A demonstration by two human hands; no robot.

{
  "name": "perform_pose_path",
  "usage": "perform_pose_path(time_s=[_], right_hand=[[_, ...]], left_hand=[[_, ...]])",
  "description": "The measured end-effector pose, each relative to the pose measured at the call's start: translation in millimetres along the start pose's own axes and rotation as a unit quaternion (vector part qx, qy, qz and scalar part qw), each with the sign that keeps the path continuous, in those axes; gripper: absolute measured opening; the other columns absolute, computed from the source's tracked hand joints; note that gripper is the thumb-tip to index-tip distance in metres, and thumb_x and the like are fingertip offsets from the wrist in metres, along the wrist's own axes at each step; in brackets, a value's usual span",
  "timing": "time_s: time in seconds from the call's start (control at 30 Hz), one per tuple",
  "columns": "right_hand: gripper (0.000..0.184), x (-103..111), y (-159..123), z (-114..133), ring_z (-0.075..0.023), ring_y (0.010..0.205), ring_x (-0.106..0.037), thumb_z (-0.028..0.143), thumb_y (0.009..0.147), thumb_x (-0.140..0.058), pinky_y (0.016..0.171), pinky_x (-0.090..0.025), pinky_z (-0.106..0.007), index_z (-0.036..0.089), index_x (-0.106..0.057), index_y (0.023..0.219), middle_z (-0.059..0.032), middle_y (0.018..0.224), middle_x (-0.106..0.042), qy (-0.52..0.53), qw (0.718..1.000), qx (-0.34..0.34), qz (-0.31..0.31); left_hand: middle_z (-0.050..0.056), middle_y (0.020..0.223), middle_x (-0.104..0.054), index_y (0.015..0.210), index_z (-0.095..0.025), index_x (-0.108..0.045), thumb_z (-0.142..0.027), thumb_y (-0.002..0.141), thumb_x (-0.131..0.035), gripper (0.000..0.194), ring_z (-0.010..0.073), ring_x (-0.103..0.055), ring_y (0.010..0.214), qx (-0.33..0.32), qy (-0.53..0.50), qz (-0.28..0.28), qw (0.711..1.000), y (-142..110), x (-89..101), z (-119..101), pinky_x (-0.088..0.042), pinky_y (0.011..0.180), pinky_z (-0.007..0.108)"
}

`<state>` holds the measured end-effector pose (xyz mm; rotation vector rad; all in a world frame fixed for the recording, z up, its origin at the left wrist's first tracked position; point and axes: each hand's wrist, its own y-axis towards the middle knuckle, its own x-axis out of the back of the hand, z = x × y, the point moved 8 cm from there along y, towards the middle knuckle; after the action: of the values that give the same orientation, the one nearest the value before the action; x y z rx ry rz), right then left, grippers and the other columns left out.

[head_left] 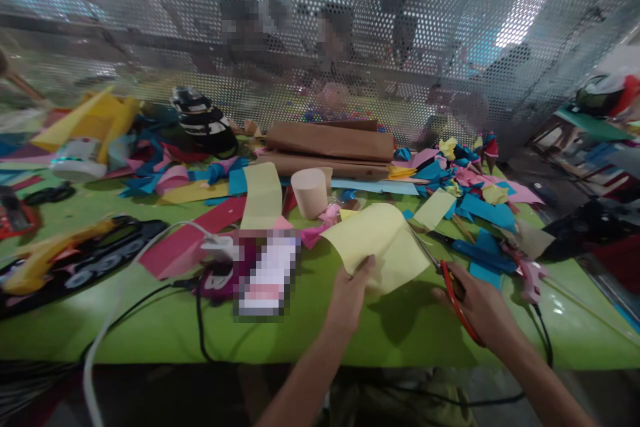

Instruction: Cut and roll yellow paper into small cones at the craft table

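A sheet of pale yellow paper [385, 240] curls up above the green table, its near left edge pinched in my left hand [350, 287]. Red-handled scissors [457, 307] are in my right hand [475, 300], with the fingers around the handles. Their blades lie along the right edge of the yellow sheet; whether they touch it I cannot tell. Just left of the sheet is a phone [270, 273], blurred out. Behind it stands a pale paper cup-like roll [309, 193]. To the right of my right hand lies a pink glue gun [529, 277] with a black cord.
On the green table [310, 340] lie a blue box cutter [483, 255], folded brown paper [330, 147] and a heap of coloured paper scraps [465, 173]. A white cable [113, 300] crosses the left side. Behind rises a perforated metal screen [200, 33], with people beyond it.
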<state>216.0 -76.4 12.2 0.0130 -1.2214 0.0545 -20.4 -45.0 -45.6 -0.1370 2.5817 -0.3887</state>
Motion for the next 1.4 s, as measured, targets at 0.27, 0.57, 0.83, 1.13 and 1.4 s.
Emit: perform_pose_path(time_s=[0.27,0.57,0.83,1.13,1.4], right_hand=[[0.039,-4,0,0,-0.0225,0.060,-0.063,0.056,0.091,-0.052,0.053,-0.034,-0.026,0.024,-0.060,0.111,-0.0013,0.068,-0.067,-0.007,1.000,0.007,0.003],[0.038,-1,0,3,-0.0231,0.060,-0.064,0.057,0.091,-0.052,0.053,-0.035,-0.027,0.024,-0.060,0.108,-0.0031,0.070,-0.069,0.005,1.000,0.005,0.008],[0.040,-2,2,4,-0.0227,0.057,-0.062,0.058,0.091,-0.051,0.052,-0.034,-0.027,0.022,-0.061,0.105,-0.0029,0.066,-0.067,0.014,1.000,0.000,-0.018],[0.039,-9,4,-2,-0.0245,0.055,-0.064,0.047,0.093,-0.044,0.051,-0.035,-0.028,0.023,-0.063,0.117,-0.0050,0.065,-0.070,0.013,0.999,-0.034,-0.018],[0.040,-10,4,-1,-0.0246,0.056,-0.065,0.052,0.092,-0.044,0.051,-0.037,-0.028,0.022,-0.064,0.112,-0.0057,0.067,-0.071,0.050,0.998,-0.022,-0.032]], left_hand=[[0.012,0.110,-0.076,0.110,-0.017,-0.074,-0.046,0.075,-0.079,0.046,0.0290,-0.071,0.103,-0.007,0.015,0.000,1.000,1,2.4,1,-0.059,0.086,0.039],[0.010,0.114,-0.075,0.110,-0.017,-0.075,-0.044,0.074,-0.081,0.046,0.0275,-0.070,0.108,-0.005,0.012,0.016,1.000,-3,-3.0,-4,-0.056,0.094,0.039],[0.010,0.115,-0.075,0.115,-0.018,-0.073,-0.044,0.076,-0.079,0.047,0.0266,-0.071,0.104,-0.006,0.028,0.018,0.999,-3,-2.5,-3,-0.054,0.094,0.039],[0.012,0.110,-0.076,0.117,-0.015,-0.072,-0.045,0.074,-0.081,0.053,0.0289,-0.071,0.104,-0.002,-0.004,0.034,0.999,-3,-8.0,-4,-0.054,0.094,0.039],[0.011,0.105,-0.077,0.110,-0.017,-0.073,-0.036,0.075,-0.081,0.041,0.0283,-0.070,0.107,0.050,-0.059,-0.037,0.996,-1,3.9,9,-0.054,0.094,0.037]])
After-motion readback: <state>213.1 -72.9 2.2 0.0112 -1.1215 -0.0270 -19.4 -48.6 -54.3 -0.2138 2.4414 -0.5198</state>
